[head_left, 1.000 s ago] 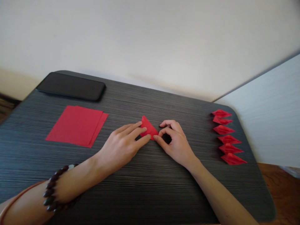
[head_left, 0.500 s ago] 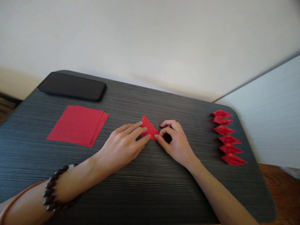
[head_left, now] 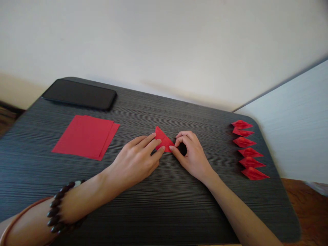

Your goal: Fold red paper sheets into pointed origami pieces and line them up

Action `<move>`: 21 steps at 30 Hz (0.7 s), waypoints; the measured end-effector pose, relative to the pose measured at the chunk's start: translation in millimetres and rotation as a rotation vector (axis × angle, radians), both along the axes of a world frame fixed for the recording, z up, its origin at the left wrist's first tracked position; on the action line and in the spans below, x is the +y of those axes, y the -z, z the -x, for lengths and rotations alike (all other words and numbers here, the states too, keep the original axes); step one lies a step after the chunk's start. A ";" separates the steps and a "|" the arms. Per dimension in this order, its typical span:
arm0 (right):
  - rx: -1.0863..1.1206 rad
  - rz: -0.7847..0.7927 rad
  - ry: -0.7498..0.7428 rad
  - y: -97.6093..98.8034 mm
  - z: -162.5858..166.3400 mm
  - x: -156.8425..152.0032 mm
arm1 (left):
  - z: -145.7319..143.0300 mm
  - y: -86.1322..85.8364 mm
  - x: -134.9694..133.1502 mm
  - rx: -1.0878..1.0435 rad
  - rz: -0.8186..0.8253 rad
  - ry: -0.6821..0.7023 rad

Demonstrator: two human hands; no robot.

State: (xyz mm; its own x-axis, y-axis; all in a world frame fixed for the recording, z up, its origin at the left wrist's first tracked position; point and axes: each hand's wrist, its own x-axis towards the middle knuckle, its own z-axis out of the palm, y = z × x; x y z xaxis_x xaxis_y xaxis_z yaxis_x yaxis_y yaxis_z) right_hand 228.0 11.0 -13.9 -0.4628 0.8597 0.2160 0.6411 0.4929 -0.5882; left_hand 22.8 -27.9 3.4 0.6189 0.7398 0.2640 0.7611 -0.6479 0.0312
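Note:
A small folded piece of red paper [head_left: 164, 139], triangular in outline, lies on the dark table in front of me. My left hand [head_left: 140, 153] reaches over its left side, fingers spread and resting on it from above. At the paper's right corner, the thumb and index finger of my right hand [head_left: 191, 155] come together in a pinch, the other fingers curled. Part of the paper is hidden under my left fingertips. Over on the left lie several flat square sheets of red paper [head_left: 83, 136], slightly fanned.
Several folded red paper shapes [head_left: 248, 141] with pointed ends stand in a column near the right edge of the table [head_left: 164, 212]. A black smartphone [head_left: 80, 94] lies at the back left. Behind the table rises a pale wall [head_left: 164, 44].
My right index finger has moved slightly, closer to the thumb at the paper's corner. Otherwise the hands and the folded paper stay almost in place.

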 end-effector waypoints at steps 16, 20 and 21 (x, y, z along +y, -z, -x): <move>-0.038 0.000 0.008 -3.8 2.8 -3.3 | -1.2 -2.3 -0.1 0.003 -0.026 0.007; -0.022 0.077 -0.074 -9.4 -4.2 -0.4 | -0.7 -2.4 -1.0 0.011 -0.024 0.007; -0.016 0.098 -0.091 -10.8 -6.2 0.5 | -0.4 -2.2 -1.2 0.011 -0.025 0.007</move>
State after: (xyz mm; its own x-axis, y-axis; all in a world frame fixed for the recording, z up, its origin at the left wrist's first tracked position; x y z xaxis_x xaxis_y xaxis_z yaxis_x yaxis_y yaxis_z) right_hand 234.2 11.4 -3.1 -0.5428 0.8305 0.1251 0.6056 0.4902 -0.6268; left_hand 23.2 -29.1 5.6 0.6272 0.7286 0.2752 0.7566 -0.6538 0.0065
